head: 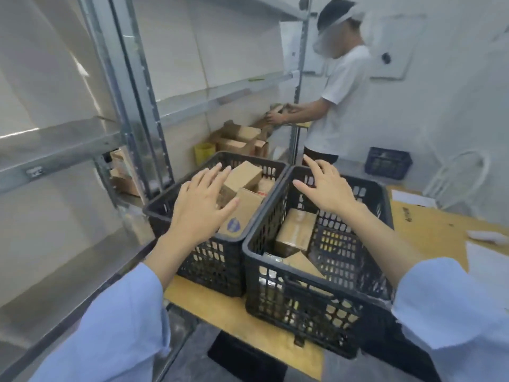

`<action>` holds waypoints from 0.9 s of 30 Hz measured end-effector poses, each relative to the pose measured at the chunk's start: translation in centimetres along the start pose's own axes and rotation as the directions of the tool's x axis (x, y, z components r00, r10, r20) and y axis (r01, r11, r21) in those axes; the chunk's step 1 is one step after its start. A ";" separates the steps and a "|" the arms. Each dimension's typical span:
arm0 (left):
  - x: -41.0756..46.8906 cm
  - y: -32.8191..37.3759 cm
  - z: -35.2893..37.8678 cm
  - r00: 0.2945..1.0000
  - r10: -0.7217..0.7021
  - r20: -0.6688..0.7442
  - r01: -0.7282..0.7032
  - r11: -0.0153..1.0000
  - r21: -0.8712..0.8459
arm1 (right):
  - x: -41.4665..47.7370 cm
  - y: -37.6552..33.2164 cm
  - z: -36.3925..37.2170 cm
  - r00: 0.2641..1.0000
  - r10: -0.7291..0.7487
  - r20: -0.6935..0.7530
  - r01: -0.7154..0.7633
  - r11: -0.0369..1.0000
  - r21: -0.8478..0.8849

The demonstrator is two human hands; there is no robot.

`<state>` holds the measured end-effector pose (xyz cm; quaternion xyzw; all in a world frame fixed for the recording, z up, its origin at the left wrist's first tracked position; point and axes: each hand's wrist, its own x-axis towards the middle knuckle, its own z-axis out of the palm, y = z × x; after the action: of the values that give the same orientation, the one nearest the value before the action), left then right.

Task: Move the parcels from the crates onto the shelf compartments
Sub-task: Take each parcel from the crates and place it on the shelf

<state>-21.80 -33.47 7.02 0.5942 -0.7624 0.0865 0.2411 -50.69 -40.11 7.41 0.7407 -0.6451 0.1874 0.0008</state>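
Two black plastic crates stand side by side on a yellow table. The left crate holds several brown cardboard parcels. In the right crate lie a taped parcel and another brown one below it. My left hand hovers over the left crate with fingers spread, holding nothing. My right hand is spread above the far part of the right crate, also empty. A metal shelf unit stands to the left.
A person in a white shirt stands at the far end of the shelf, handling a parcel. Cardboard boxes sit in a low compartment behind the crates. A blue crate and a white chair are at the back right.
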 end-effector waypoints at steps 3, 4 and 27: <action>2.8 3.1 3.6 0.996 0.084 0.035 -0.079 0.990 -0.118 | -0.5 3.4 2.1 0.996 0.084 0.032 -0.085 0.996 0.040; 3.7 4.1 4.9 0.992 0.113 0.047 -0.105 0.982 -0.157 | -0.5 4.5 3.0 0.993 0.108 0.043 -0.110 0.993 0.046; 10.7 9.6 33.7 0.783 -0.052 0.620 0.317 0.891 -0.326 | 1.2 15.1 21.9 0.844 0.425 0.326 -0.496 0.850 0.176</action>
<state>-41.71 -54.17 -15.70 0.5993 -0.7362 -0.2919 0.1168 -59.01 -49.08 -16.25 0.5748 -0.7695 0.1584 -0.2288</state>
